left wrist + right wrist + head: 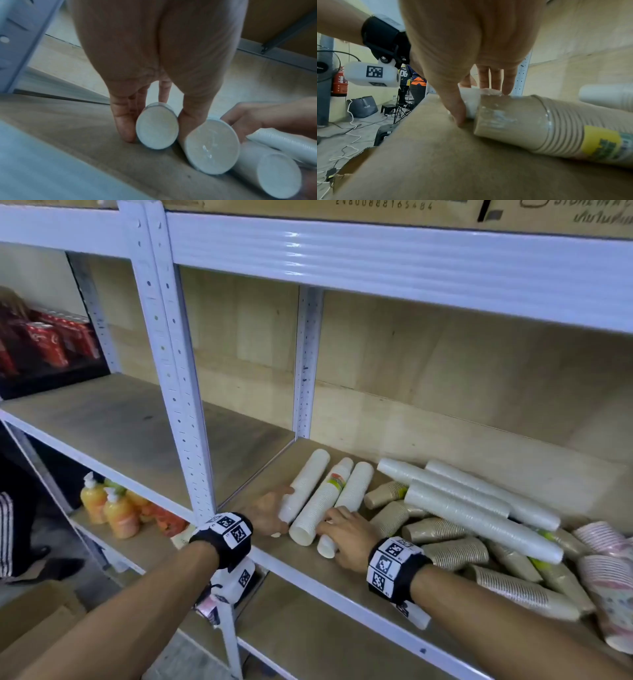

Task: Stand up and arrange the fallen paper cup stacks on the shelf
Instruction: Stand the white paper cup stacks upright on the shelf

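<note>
Three white paper cup stacks lie side by side on the wooden shelf (pixel 260 460). My left hand (pixel 277 515) grips the near end of the leftmost stack (pixel 305 484), thumb and fingers on either side of its base (pixel 157 132). The middle stack (pixel 322 501) carries a yellow-green label; its base (pixel 212 147) lies next to the first. My right hand (pixel 337 537) lies over the near end of the right stack (pixel 354 491), thumb down by the shelf board (pixel 458 115), fingers (pixel 494 81) reaching over it. The fingertips (pixel 228 121) touch the middle stack.
To the right is a heap of fallen brown cup stacks (pixel 452 553), long white stacks (pixel 479 515) and patterned pink stacks (pixel 606 570). A white upright post (pixel 178 392) stands left of my hands. Orange bottles (pixel 116 511) stand on the lower shelf, red cans (pixel 48 344) at upper left.
</note>
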